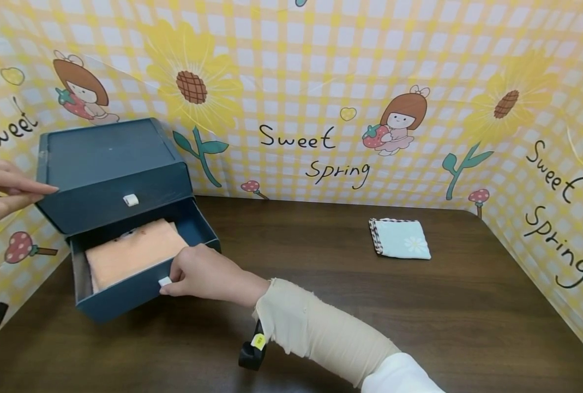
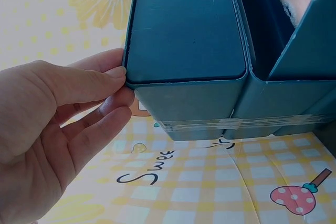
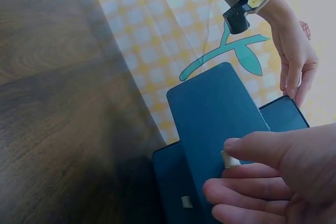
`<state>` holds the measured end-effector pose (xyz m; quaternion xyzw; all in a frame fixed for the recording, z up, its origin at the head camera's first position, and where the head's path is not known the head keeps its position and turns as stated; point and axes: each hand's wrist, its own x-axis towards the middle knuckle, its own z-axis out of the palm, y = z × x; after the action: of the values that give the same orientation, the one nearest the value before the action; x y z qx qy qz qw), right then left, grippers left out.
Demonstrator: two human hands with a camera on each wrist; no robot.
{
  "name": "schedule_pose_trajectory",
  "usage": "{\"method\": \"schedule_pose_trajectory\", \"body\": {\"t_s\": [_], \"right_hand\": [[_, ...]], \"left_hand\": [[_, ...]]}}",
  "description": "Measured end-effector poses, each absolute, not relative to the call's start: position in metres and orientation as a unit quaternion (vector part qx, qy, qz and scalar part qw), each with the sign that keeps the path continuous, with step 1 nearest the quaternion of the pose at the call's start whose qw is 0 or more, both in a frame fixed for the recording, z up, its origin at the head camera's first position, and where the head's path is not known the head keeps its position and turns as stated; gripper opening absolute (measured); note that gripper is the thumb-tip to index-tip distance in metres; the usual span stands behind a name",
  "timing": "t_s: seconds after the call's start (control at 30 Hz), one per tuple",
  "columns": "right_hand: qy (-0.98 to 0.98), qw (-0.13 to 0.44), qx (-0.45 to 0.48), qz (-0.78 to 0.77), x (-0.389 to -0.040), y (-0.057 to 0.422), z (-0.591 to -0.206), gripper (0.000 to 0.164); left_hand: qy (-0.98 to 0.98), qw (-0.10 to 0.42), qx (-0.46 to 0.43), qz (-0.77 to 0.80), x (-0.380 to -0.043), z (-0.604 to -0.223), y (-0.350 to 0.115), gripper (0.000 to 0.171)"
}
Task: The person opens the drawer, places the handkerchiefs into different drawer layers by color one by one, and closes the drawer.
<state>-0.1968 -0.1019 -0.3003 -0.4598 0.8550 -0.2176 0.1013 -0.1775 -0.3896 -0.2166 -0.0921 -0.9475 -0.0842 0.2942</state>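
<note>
A dark blue drawer box [image 1: 109, 153] stands at the left of the table with one drawer [image 1: 124, 297] pulled out. Inside that drawer lies a folded peach towel [image 1: 134, 254]. My right hand [image 1: 205, 273] pinches the drawer's small white pull tab [image 3: 230, 160] between thumb and fingers. At the box's upper left front corner, my left hand [image 2: 58, 108] pinches the edge with thumb and fingertips. Another drawer front with its white tab [image 1: 131, 200] sits closed above the pulled-out one. The right wrist view shows a further closed drawer front [image 3: 176, 182] below it.
A folded light blue cloth [image 1: 401, 239] with a checked edge and a white flower lies at the right of the brown wooden table [image 1: 330, 305]. A yellow checked backdrop [image 1: 291, 82] rises behind the table and along both sides. Clear tape [image 2: 231, 123] runs along the box's side.
</note>
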Motion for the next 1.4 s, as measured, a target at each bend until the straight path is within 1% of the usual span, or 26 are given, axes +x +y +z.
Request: {"method": "schedule_pose_trajectory", "body": {"t_s": [0.3, 0.53, 0.87, 0.9, 0.97, 1.03, 1.07, 1.1, 1.13, 1.2, 1.27, 1.3, 1.33, 1.4], "right_hand": [[0.855, 0.082, -0.457, -0.229, -0.195, -0.101, -0.303, 0.018], [0.859, 0.082, -0.451, -0.229, -0.196, -0.102, -0.301, 0.016], [0.861, 0.077, -0.449, -0.226, -0.198, -0.104, -0.299, 0.021], [0.861, 0.077, -0.449, -0.227, -0.199, -0.104, -0.299, 0.021], [0.86, 0.077, -0.451, -0.227, -0.199, -0.106, -0.3, 0.023], [0.859, 0.078, -0.451, -0.228, -0.2, -0.107, -0.3, 0.025], [0.859, 0.076, -0.452, -0.227, -0.201, -0.107, -0.3, 0.027], [0.859, 0.075, -0.453, -0.227, -0.202, -0.108, -0.299, 0.028], [0.859, 0.074, -0.454, -0.226, -0.203, -0.108, -0.299, 0.03], [0.86, 0.073, -0.452, -0.226, -0.205, -0.11, -0.298, 0.033], [0.861, 0.074, -0.45, -0.225, -0.207, -0.112, -0.297, 0.034], [0.862, 0.075, -0.448, -0.225, -0.208, -0.113, -0.297, 0.034], [0.863, 0.076, -0.446, -0.225, -0.209, -0.114, -0.297, 0.035], [0.864, 0.078, -0.445, -0.224, -0.211, -0.116, -0.297, 0.036]], "left_hand": [[-0.947, 0.296, -0.092, -0.084, -0.177, -0.217, -0.389, 0.016], [-0.947, 0.298, -0.092, -0.075, -0.179, -0.216, -0.39, 0.016], [-0.946, 0.291, -0.109, -0.094, -0.181, -0.222, -0.398, 0.017], [-0.945, 0.291, -0.113, -0.101, -0.182, -0.223, -0.401, 0.019], [-0.941, 0.297, -0.119, -0.111, -0.184, -0.228, -0.408, 0.029], [-0.939, 0.298, -0.126, -0.119, -0.185, -0.231, -0.414, 0.033], [-0.938, 0.299, -0.129, -0.12, -0.186, -0.232, -0.417, 0.045], [-0.937, 0.301, -0.13, -0.12, -0.187, -0.233, -0.419, 0.05], [-0.937, 0.301, -0.131, -0.12, -0.187, -0.233, -0.419, 0.05], [-0.94, 0.297, -0.129, -0.105, -0.186, -0.231, -0.418, 0.042], [-0.941, 0.297, -0.13, -0.099, -0.185, -0.229, -0.416, 0.039], [-0.941, 0.297, -0.13, -0.098, -0.184, -0.228, -0.414, 0.029], [-0.941, 0.296, -0.13, -0.099, -0.184, -0.228, -0.413, 0.025], [-0.94, 0.296, -0.133, -0.104, -0.186, -0.23, -0.417, 0.044]]}}
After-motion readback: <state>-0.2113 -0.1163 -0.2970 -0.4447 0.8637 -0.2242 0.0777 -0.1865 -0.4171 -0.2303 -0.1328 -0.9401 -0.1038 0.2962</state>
